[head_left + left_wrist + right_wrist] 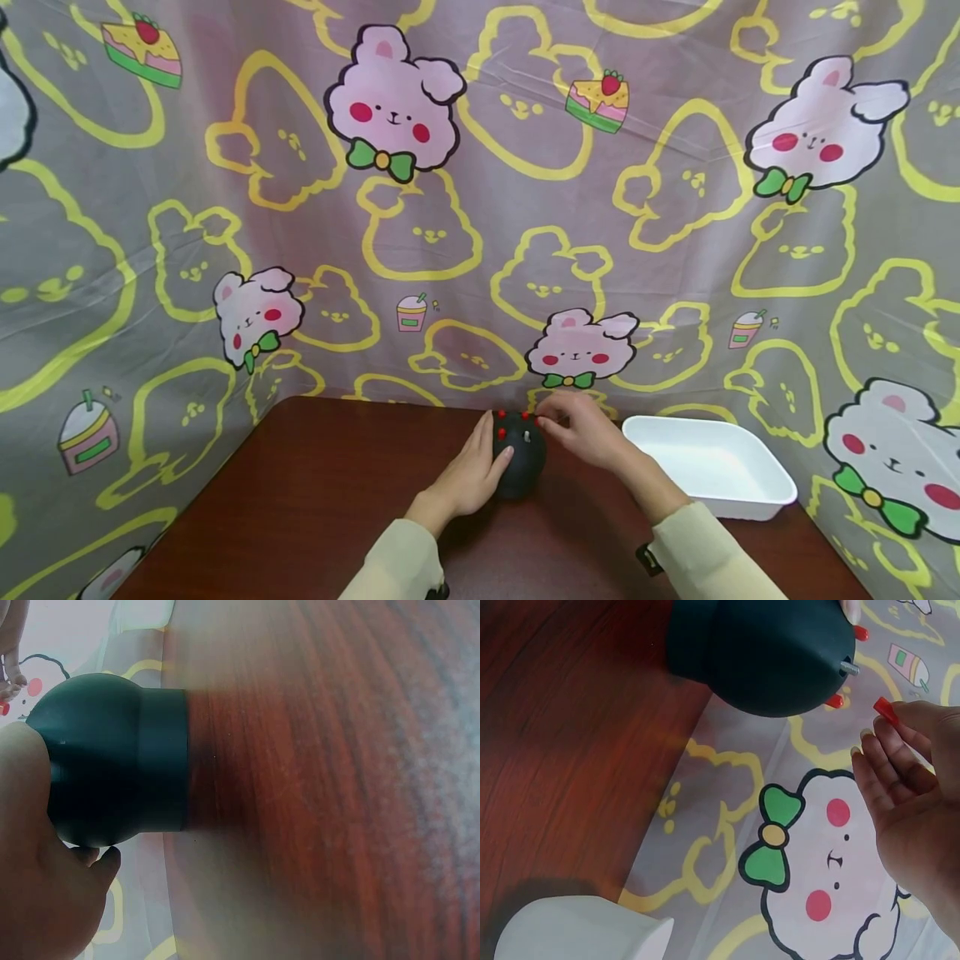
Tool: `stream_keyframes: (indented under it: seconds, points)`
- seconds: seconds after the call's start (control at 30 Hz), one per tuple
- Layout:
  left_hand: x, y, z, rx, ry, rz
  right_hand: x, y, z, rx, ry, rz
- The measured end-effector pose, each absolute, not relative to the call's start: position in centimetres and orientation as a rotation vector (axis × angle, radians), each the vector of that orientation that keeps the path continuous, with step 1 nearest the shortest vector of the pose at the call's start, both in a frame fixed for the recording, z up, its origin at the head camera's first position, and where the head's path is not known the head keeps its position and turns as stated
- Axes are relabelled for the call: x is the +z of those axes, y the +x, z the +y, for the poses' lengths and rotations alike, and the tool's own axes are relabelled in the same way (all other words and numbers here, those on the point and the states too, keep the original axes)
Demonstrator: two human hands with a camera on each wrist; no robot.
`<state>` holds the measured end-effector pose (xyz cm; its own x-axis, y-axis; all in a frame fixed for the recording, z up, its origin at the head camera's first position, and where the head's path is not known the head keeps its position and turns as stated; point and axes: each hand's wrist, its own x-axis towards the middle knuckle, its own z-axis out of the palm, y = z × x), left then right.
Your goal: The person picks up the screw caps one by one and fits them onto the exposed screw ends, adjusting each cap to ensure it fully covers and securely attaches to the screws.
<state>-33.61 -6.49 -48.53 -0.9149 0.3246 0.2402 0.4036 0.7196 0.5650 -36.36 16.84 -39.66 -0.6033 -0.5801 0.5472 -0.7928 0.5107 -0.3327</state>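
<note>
A dark, ball-shaped object (522, 477) with a short cylindrical base (162, 761) stands on the table. My left hand (472, 473) grips its left side, thumb across the front and fingers around the far side. On its top are several small red caps (502, 434) and one bare metal threaded stud (849, 667). Just right of the top, my right hand (583, 427) pinches a small red cap (886, 710) between thumb and index finger. In the right wrist view that cap is apart from the stud, and the other fingers are loosely bent.
A white rectangular tub (712, 502) sits on the right of the brown wooden table (300, 500), beside my right forearm. Behind the table hangs a patterned curtain (480, 208) with cartoon rabbits, which also covers both sides.
</note>
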Motion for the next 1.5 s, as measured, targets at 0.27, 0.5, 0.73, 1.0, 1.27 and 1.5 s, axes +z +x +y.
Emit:
stream_keyframes:
  seconds: [0.27,0.5,0.73,1.0,1.27,1.5]
  points:
    - [-48.6,-33.7,-6.5,-0.972,-0.603,-2.789,-39.9,-36.2,16.4,0.844,1.149,-2.454]
    - [-48.6,-33.7,-6.5,-0.968,-0.607,-2.784,-40.1,-36.2,16.0,0.835,1.166,-2.470]
    - [-48.6,-33.6,-6.5,-0.968,-0.605,-2.791,-40.5,-36.4,15.8,0.829,1.185,-2.463]
    - [-48.7,-33.7,-6.5,-0.966,-0.610,-2.784,-40.6,-36.5,15.5,0.807,1.173,-2.482]
    - [-48.6,-33.8,-6.5,-0.957,-0.617,-2.782,-40.7,-36.5,15.5,0.808,1.172,-2.487]
    - [-48.7,-33.7,-6.5,-0.958,-0.620,-2.773,-41.0,-36.6,15.3,0.807,1.180,-2.494]
